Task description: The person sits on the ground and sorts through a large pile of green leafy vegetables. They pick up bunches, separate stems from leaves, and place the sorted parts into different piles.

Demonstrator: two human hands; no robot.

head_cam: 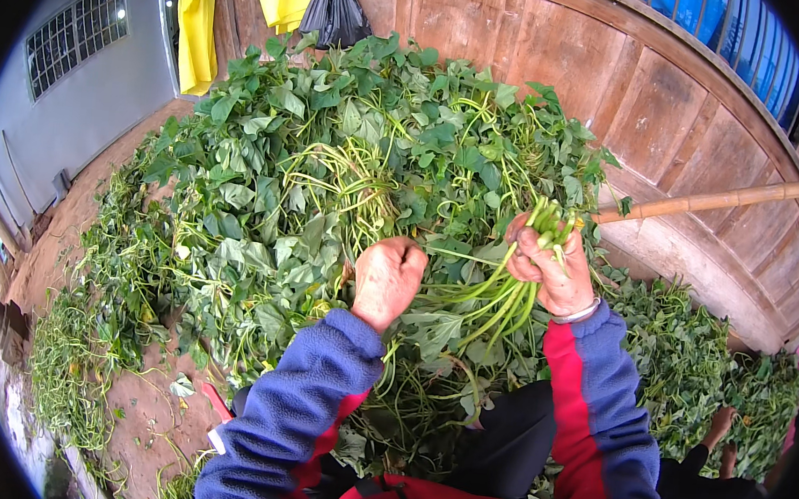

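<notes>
A large heap of leafy green vines (256,189) lies before me. My right hand (546,261) is closed around a bunch of green stems (507,307), whose thick ends stick up above the fingers while the leafy part hangs down to the left over the heap. My left hand (389,277), left of the bunch, is curled with its back towards me, just over the leaves. Whether its fingers pinch a stem cannot be seen. Beyond it is a tangle of pale, bare-looking stems (348,182).
A bamboo pole (720,201) slants against the wooden wall (549,43). Yellow cloths (195,22) and a black plastic bag (335,12) hang at the back. A red-and-white object (217,404) lies by my left sleeve. Another person's hand (718,426) is at the right, over more vines.
</notes>
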